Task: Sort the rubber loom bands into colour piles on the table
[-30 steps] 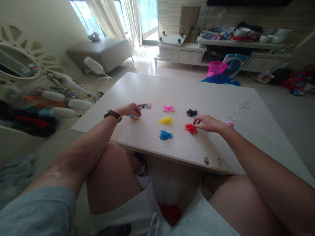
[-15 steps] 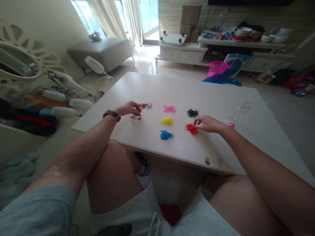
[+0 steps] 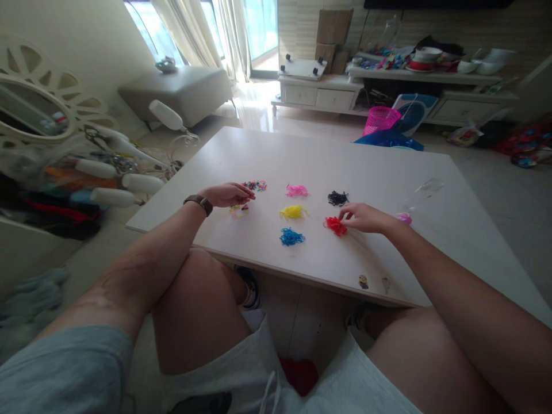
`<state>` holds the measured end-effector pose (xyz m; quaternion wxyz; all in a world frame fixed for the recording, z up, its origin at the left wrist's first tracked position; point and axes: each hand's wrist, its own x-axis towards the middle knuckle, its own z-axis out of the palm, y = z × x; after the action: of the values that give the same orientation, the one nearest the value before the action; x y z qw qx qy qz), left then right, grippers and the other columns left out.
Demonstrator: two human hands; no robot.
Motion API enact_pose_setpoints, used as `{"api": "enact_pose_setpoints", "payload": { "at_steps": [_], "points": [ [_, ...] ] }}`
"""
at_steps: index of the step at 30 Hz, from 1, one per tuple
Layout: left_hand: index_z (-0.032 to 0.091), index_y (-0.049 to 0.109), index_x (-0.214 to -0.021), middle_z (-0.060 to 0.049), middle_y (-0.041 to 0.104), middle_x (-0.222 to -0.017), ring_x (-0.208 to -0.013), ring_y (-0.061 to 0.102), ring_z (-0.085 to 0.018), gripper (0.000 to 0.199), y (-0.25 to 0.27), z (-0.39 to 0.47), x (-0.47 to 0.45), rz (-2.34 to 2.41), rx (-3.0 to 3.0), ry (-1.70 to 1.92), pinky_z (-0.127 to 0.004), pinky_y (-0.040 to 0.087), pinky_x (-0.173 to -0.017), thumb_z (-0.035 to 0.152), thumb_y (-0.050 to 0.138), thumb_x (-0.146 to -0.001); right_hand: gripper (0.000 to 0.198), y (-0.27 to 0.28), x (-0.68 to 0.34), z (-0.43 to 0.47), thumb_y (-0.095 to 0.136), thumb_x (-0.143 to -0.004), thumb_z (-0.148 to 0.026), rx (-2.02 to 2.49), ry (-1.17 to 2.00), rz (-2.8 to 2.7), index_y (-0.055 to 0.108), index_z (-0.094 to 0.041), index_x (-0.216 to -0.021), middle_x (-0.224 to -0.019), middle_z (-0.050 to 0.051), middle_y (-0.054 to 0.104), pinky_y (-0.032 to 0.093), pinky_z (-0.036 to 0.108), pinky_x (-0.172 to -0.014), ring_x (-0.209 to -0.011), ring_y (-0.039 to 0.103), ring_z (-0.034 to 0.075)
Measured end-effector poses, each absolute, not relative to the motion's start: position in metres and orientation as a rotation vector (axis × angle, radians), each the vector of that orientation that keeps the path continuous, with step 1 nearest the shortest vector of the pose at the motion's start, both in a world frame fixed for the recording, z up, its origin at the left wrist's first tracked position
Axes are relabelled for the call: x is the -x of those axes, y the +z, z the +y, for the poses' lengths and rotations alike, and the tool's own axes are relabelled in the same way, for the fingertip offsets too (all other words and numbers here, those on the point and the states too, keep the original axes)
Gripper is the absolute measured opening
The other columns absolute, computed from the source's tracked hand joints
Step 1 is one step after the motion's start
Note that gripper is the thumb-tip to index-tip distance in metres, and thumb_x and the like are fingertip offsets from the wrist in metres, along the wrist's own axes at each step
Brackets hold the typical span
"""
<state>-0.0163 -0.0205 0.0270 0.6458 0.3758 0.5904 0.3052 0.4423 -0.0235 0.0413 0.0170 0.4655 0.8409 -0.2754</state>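
Observation:
My left hand, with a dark watch on the wrist, hovers low over the left of the table. Its fingers are pressed together; a small reddish bit may be at their tips, but I cannot make it out. Just behind it lies a mixed-colour heap of small rubber bands, and nearer me a few loose bands. My right hand has its fingertips closed at the edge of the red rubber band pile. Between the hands lie pink bands, yellow bands and blue bands; black bands sit behind the red ones.
The white table spans the area over my knees. On its right lie a clear plastic piece and a purple item. A small yellow-and-blue figure sits by the front edge. White lamp arms stand off the left edge.
My left hand has shifted slightly right, its fingers now straighter and away from the loose bands; fewer coloured bands show there. My right hand stays at the red pile.

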Motion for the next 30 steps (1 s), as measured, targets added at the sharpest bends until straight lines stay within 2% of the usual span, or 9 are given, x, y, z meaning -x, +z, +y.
{"api": "enact_pose_setpoints", "payload": {
  "at_steps": [4,8,14,19,23,30],
  "points": [
    [0.010,0.076,-0.083,-0.012,0.075,-0.086,-0.069,0.067,-0.013,0.022,0.028,-0.018,0.014,1.309,-0.726,0.700,-0.020,0.058,-0.068,-0.006,0.064,-0.072,0.021,0.041,-0.442,-0.024,0.065,-0.082,-0.038,-1.437,-0.849,2.610,0.076,-0.021,-0.090,-0.100,0.008,0.072,0.051,0.029,-0.081,-0.088,0.066,0.021],
    [0.008,0.075,-0.083,-0.014,0.075,-0.086,-0.074,0.070,-0.014,0.025,0.029,-0.017,0.013,1.273,-0.696,0.695,-0.020,0.059,-0.070,-0.008,0.059,-0.073,0.022,0.040,-0.443,-0.023,0.066,-0.082,-0.039,-1.446,-0.860,2.596,0.076,-0.021,-0.090,-0.100,0.008,0.073,0.051,0.029,-0.081,-0.088,0.067,0.021],
    [0.009,0.076,-0.085,-0.015,0.076,-0.094,-0.085,0.072,-0.016,0.015,0.030,-0.020,0.010,1.294,-0.785,0.682,-0.022,0.059,-0.081,-0.001,0.071,-0.075,0.021,0.039,-0.444,-0.023,0.067,-0.081,-0.038,-1.450,-0.886,2.599,0.075,-0.021,-0.089,-0.099,0.007,0.074,0.052,0.029,-0.080,-0.088,0.068,0.021],
    [0.010,0.078,-0.085,-0.013,0.077,-0.097,-0.083,0.071,-0.015,0.015,0.035,-0.025,-0.001,1.310,-0.893,0.645,-0.025,0.057,-0.086,0.003,0.080,-0.072,0.020,0.039,-0.443,-0.024,0.068,-0.081,-0.037,-1.468,-0.889,2.601,0.075,-0.021,-0.089,-0.094,0.007,0.075,0.052,0.029,-0.078,-0.085,0.068,0.021],
    [0.009,0.078,-0.088,-0.016,0.077,-0.101,-0.091,0.071,-0.018,0.018,0.042,-0.030,-0.023,1.224,-0.959,0.580,-0.027,0.056,-0.087,0.009,0.084,-0.071,0.018,0.043,-0.436,-0.028,0.068,-0.082,-0.037,-1.506,-0.861,2.654,0.075,-0.021,-0.088,-0.090,0.006,0.075,0.051,0.029,-0.074,-0.082,0.068,0.020],
    [0.010,0.074,-0.098,-0.017,0.078,-0.097,-0.081,0.070,-0.017,0.034,0.051,-0.051,-0.091,0.985,-1.108,0.393,-0.031,0.053,-0.080,0.018,0.088,-0.069,0.017,0.060,-0.406,-0.049,0.061,-0.087,-0.030,-1.376,-0.944,2.974,0.072,-0.018,-0.085,-0.086,0.007,0.074,0.051,0.028,-0.071,-0.078,0.068,0.018]
  ]
}}
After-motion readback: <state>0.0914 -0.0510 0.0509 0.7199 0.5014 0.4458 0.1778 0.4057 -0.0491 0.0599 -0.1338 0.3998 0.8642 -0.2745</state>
